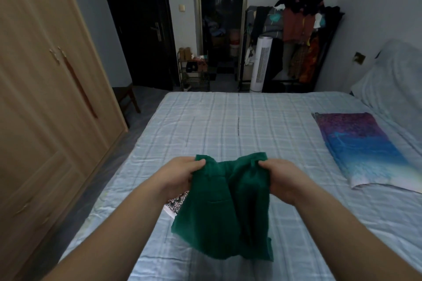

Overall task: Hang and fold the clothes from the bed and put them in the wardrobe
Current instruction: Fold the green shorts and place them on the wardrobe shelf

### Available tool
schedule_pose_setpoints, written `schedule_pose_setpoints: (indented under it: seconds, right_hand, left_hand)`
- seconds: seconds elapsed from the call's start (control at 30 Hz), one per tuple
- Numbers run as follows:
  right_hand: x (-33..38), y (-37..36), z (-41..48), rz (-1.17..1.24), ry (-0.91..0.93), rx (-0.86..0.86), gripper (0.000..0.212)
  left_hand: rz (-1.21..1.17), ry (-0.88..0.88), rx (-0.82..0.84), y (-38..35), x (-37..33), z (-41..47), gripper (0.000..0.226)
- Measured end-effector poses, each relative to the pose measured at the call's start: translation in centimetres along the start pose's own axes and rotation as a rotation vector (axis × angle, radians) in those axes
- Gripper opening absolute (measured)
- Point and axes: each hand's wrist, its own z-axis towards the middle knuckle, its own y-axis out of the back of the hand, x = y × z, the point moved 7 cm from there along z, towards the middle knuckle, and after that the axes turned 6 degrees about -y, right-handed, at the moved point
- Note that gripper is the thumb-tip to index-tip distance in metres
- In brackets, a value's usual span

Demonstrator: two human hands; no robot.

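Note:
A pair of green shorts hangs in the air above the bed, waistband up and sagging in the middle. My left hand grips the left end of the waistband. My right hand grips the right end. A black-and-white patterned cloth lies on the bed under my left wrist, mostly hidden by the shorts. The light wooden wardrobe stands to the left with its doors closed.
A purple and blue pillow lies at the right of the bed. Beyond the bed's far edge stand a white tower fan, a dark rack loaded with clothes, a small shoe shelf and a wooden stool.

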Motion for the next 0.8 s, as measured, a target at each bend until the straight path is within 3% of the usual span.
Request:
schedule_pose_setpoints:
  seconds: [0.17,0.27,0.37,0.43,0.5,0.6,0.67,0.73,0.8]
  right_hand:
    - [-2.1,-5.0,-2.7,-0.097,0.211,0.12,0.028]
    - [-3.3,-6.9,-3.4,0.012,0.161,0.229,0.037]
    - [-3.9,-7.1,-3.7,0.135,0.133,0.309,0.054]
    - [-3.8,-7.4,-4.3,0.138,0.118,0.423,0.059]
    - [-3.6,-7.3,-4.6,0.072,0.122,0.481,0.06]
    - [-2.1,-4.3,-3.8,-0.056,0.238,0.297,0.049]
    - [-0.5,-1.2,-2.7,-0.215,0.412,0.011,0.026]
    - [0.9,1.3,-2.0,-0.394,0.555,-0.247,0.03]
    - [1.6,2.0,-1.0,-0.449,0.568,-0.236,0.043]
  left_hand:
    - [0.196,-0.236,-0.038,-3.6,0.8,0.2,0.021]
    - [0.348,-0.337,-0.02,-5.6,0.7,-0.4,0.021]
    - [0.464,-0.421,0.022,-7.0,1.1,-1.1,0.05]
    - [0.533,-0.484,-0.054,-6.7,1.1,-1.5,0.063]
    - [0.543,-0.56,-0.169,-5.8,0.4,-1.8,0.049]
    - [0.432,-0.534,-0.233,-3.6,-0.4,-1.1,0.027]
    - [0.326,-0.49,-0.185,-2.7,-0.8,-0.7,0.025]
    - [0.26,-0.486,-0.163,-2.0,-1.5,-0.7,0.028]
    - [0.176,-0.493,-0.15,-1.5,-2.3,-0.8,0.033]
